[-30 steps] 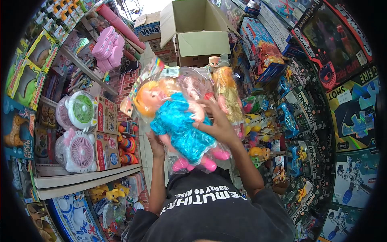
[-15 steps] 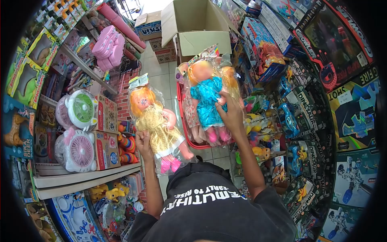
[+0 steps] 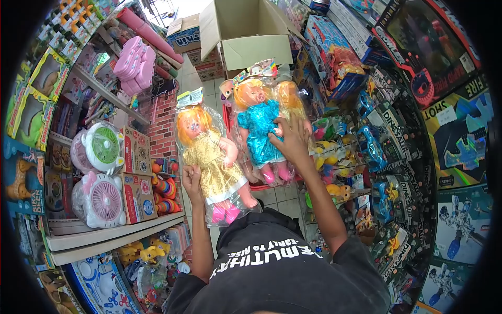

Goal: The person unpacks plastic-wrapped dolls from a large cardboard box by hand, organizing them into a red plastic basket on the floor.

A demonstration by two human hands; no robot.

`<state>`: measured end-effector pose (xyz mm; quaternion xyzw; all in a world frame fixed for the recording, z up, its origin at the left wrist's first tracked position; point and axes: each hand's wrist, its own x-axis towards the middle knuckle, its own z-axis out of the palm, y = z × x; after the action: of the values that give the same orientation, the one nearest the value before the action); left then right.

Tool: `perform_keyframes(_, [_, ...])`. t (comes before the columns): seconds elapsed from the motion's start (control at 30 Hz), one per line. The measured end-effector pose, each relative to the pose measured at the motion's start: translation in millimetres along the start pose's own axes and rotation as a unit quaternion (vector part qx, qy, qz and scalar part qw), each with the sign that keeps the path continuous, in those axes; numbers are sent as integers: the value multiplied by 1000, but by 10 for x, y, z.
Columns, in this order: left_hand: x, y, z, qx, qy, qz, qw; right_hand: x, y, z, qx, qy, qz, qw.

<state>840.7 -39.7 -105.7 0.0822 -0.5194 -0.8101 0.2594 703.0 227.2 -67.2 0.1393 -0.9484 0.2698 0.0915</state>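
My left hand [image 3: 192, 182] is closed on the left edge of a plastic-bagged doll [image 3: 217, 166] with orange hair and a gold dress. This doll leans at a slant, with its pink shoes near my shirt. My right hand [image 3: 294, 140] has its bent fingers on the waist of another bagged doll [image 3: 257, 128], in a shiny blue dress. Beside and partly behind the blue one lies a third doll [image 3: 289, 99] in a gold dress. They lie over a red basket [image 3: 227, 116], mostly hidden by the dolls. Card headers top the bags.
A big open cardboard box [image 3: 256, 51] stands beyond the basket, with another carton [image 3: 184, 35] to its left. Shelves on the left hold handheld fans [image 3: 99, 200] and lumment boxes [image 3: 138, 196]. Hanging packaged toys [image 3: 384, 157] and toy boxes [image 3: 452, 136] line the right side.
The gold-dressed doll in my left hand has come nearer the blue-dressed one. My right hand has shifted slightly left and down across the blue dress. The whole view has moved a little.
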Motion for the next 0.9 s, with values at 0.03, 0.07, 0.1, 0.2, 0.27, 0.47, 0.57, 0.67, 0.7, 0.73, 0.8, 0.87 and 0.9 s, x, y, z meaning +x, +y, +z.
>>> perform_keyframes(0.03, [23, 6, 40, -2, -6, -1, 1000, -13, 1, -26, 3, -29, 11, 1000])
perform_keyframes(0.07, [46, 37, 112, -16, -22, 4, 1000, -15, 15, -17, -1, -23, 15, 1000])
perform_keyframes(0.1, [68, 61, 195, -31, -38, 9, 999, -9, 48, 8, 24, -36, 10, 999])
perform_keyframes(0.2, [168, 86, 500, 0, -27, 10, 1000, 24, 155, -105, 68, -90, 12, 993])
perform_keyframes(0.27, [252, 71, 696, 34, -45, 37, 998, 59, 292, -98, 188, -53, -28, 980])
perform_keyframes(0.47, [462, 68, 1445, 73, -158, 60, 983, 50, -152, -749, 490, -34, -11, 871])
perform_keyframes(0.57, [483, 46, 1640, 88, -203, -45, 974, 122, -64, -808, 427, -14, -52, 903])
perform_keyframes(0.67, [552, -62, 1717, 268, -282, 185, 902, 108, 139, -677, 534, -31, 13, 845])
perform_keyframes(0.7, [535, -158, 1670, 385, -272, 212, 856, 132, 249, -558, 462, -19, -3, 887])
perform_keyframes(0.73, [525, -269, 1612, 497, -258, 233, 795, 116, 367, -450, 463, -19, -3, 886])
perform_keyframes(0.8, [536, -373, 1598, 458, -273, 196, 823, 83, 430, -385, 330, -27, 63, 942])
perform_keyframes(0.87, [537, -439, 1618, 478, -264, 186, 817, 97, 521, -294, 311, -1, 44, 949])
perform_keyframes(0.9, [517, -450, 1612, 478, -266, 183, 817, 98, 541, -285, 298, -17, 49, 953])
